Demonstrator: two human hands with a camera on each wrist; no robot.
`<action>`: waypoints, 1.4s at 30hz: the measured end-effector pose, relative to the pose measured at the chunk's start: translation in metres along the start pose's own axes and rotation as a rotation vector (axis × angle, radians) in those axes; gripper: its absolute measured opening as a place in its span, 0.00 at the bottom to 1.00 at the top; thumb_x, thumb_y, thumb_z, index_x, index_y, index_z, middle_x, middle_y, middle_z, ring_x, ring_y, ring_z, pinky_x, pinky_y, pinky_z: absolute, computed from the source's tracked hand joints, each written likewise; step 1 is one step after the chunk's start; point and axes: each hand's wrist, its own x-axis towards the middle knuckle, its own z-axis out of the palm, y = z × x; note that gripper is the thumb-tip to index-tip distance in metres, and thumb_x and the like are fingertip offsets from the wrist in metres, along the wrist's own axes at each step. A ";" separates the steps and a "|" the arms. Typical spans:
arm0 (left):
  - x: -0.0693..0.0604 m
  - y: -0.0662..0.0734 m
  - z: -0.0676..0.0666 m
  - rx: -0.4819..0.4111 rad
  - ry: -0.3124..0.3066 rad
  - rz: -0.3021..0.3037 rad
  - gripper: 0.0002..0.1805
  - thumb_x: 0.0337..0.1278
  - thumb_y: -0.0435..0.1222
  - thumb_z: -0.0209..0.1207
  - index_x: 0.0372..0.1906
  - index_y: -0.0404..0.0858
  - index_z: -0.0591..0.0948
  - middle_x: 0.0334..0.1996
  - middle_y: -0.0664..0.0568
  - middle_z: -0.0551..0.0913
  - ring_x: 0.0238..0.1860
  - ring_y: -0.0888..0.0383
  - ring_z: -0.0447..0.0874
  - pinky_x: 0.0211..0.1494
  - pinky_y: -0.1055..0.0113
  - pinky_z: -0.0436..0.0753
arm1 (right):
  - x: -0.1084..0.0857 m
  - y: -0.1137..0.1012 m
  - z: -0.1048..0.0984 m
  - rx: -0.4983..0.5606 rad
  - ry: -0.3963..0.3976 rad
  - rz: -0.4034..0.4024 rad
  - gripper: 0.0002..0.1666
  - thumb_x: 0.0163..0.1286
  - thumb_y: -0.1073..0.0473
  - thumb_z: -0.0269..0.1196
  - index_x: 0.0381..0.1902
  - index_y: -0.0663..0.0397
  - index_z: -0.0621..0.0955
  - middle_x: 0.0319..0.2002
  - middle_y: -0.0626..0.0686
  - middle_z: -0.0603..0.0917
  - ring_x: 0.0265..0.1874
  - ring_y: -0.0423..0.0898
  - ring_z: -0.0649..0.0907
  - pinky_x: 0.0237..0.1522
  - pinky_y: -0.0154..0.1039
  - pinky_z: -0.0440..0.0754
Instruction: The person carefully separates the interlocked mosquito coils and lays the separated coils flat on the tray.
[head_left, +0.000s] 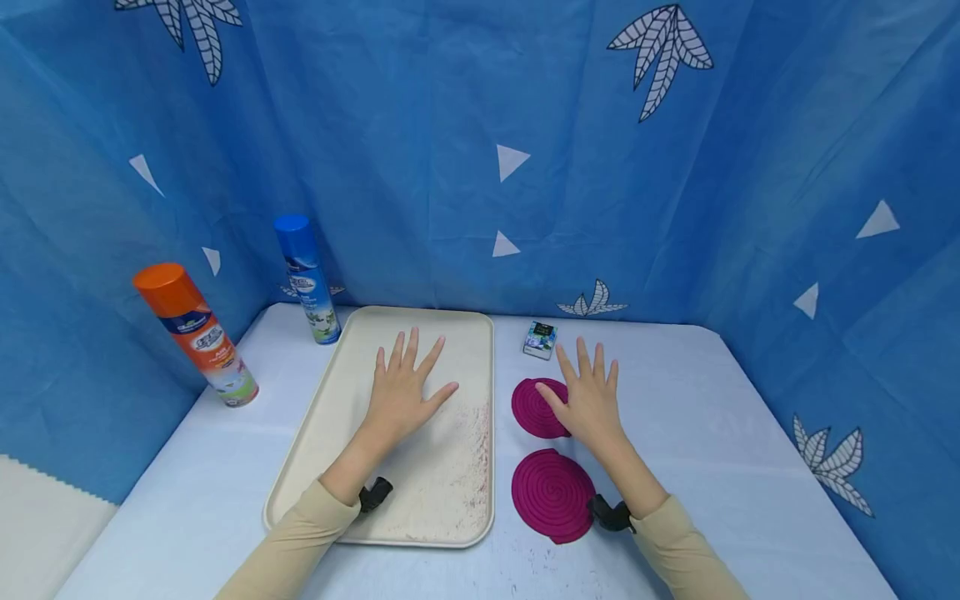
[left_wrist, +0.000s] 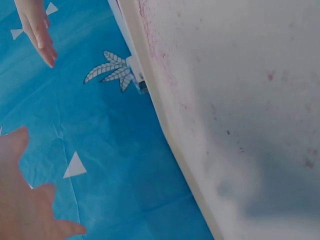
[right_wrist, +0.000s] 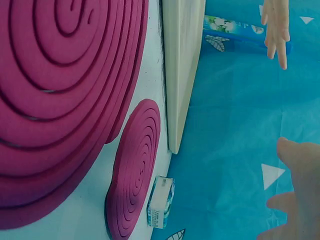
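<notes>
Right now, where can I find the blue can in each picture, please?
Head: the blue can stands left of centre, beside the tray's far left corner.
Left wrist: not in it.
Right wrist: near the top, right of centre, partly behind the left hand.
Shared landmark: the tray.

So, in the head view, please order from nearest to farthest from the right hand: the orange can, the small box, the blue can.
Outward from the right hand:
1. Small box, just ahead and slightly left.
2. Blue can, left of the tray.
3. Orange can, at the far left.
</notes>
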 end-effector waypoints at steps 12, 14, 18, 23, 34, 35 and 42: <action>-0.004 0.001 0.009 -0.089 0.002 -0.030 0.39 0.63 0.57 0.51 0.75 0.50 0.54 0.74 0.34 0.48 0.76 0.38 0.43 0.74 0.35 0.48 | -0.012 0.007 -0.005 0.087 -0.005 0.012 0.42 0.65 0.43 0.59 0.71 0.55 0.62 0.70 0.68 0.60 0.71 0.69 0.55 0.69 0.71 0.49; -0.009 0.007 0.013 -0.169 0.018 -0.044 0.39 0.63 0.54 0.53 0.75 0.47 0.55 0.73 0.33 0.52 0.75 0.37 0.48 0.73 0.36 0.53 | -0.018 0.009 -0.004 0.153 -0.006 0.020 0.40 0.65 0.46 0.61 0.70 0.58 0.64 0.68 0.68 0.65 0.69 0.67 0.61 0.68 0.69 0.56; -0.023 0.027 0.018 -0.371 0.046 -0.044 0.38 0.61 0.47 0.58 0.73 0.42 0.59 0.70 0.35 0.61 0.71 0.39 0.60 0.70 0.41 0.63 | -0.037 0.016 0.001 0.360 -0.020 0.081 0.36 0.65 0.52 0.63 0.67 0.62 0.66 0.62 0.66 0.73 0.61 0.63 0.73 0.60 0.62 0.73; -0.036 0.055 0.011 -0.546 -0.016 -0.046 0.36 0.60 0.45 0.59 0.72 0.45 0.61 0.70 0.43 0.65 0.71 0.44 0.63 0.70 0.44 0.66 | -0.068 0.021 0.009 0.551 -0.042 0.176 0.30 0.65 0.60 0.63 0.63 0.64 0.70 0.54 0.66 0.79 0.49 0.59 0.81 0.48 0.53 0.82; -0.070 0.094 0.025 -0.918 -0.326 -0.004 0.37 0.65 0.47 0.53 0.73 0.38 0.55 0.70 0.37 0.61 0.66 0.38 0.68 0.65 0.46 0.73 | -0.107 0.021 0.012 0.518 -0.128 0.320 0.27 0.63 0.59 0.65 0.58 0.61 0.75 0.48 0.58 0.84 0.40 0.45 0.79 0.34 0.29 0.78; -0.074 0.097 0.029 -0.934 -0.337 -0.011 0.38 0.65 0.47 0.53 0.73 0.37 0.54 0.71 0.35 0.60 0.65 0.35 0.68 0.64 0.45 0.74 | -0.108 0.020 0.012 0.511 -0.125 0.319 0.26 0.63 0.59 0.65 0.58 0.61 0.75 0.48 0.57 0.84 0.41 0.46 0.79 0.34 0.30 0.77; -0.097 0.116 0.045 -0.996 -0.400 -0.018 0.38 0.64 0.43 0.55 0.72 0.30 0.55 0.69 0.32 0.61 0.66 0.35 0.66 0.61 0.46 0.76 | -0.119 0.011 0.012 0.518 -0.105 0.304 0.27 0.61 0.60 0.65 0.57 0.63 0.76 0.47 0.57 0.84 0.48 0.53 0.80 0.43 0.42 0.81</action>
